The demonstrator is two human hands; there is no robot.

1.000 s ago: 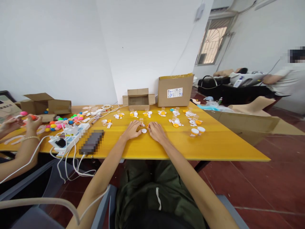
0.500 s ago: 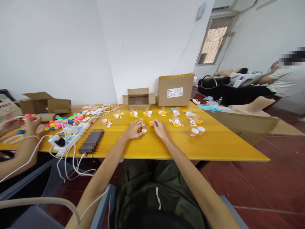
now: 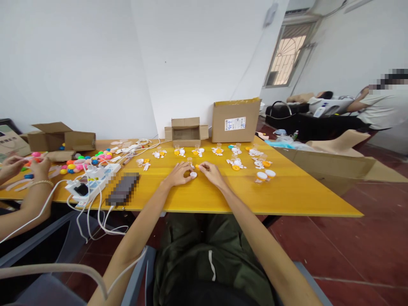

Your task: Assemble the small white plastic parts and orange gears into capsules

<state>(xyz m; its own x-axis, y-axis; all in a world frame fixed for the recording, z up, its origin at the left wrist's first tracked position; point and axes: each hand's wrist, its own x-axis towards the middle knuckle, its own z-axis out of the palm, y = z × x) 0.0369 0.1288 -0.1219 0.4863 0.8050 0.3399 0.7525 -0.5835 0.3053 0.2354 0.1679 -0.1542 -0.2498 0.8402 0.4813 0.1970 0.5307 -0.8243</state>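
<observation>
My left hand (image 3: 179, 174) rests low over the table, its thumb and fingers closed around a small white round piece (image 3: 193, 174). Just to the right, my right hand (image 3: 211, 174) pinches an orange disc (image 3: 197, 167) between thumb and fingertips. The disc is partly covered by the fingers and close to the white piece. Beyond my left fingertips stands a small clear cup (image 3: 190, 160). Small groups of white and orange plastic parts (image 3: 235, 163) lie behind and to the right. Two white-lidded cups (image 3: 262, 175) stand right of my right hand.
A power strip (image 3: 102, 178) with white cables and a dark phone (image 3: 123, 189) lie to my left. Another person's hands (image 3: 40, 165) work among coloured balls (image 3: 78, 164) at far left. An open carton (image 3: 185, 132) and a larger box (image 3: 235, 121) stand along the back.
My right hand has moved slightly left with the orange disc, bringing it nearer the white piece, and the disc has turned more edge-on. My left hand has stayed in place.
</observation>
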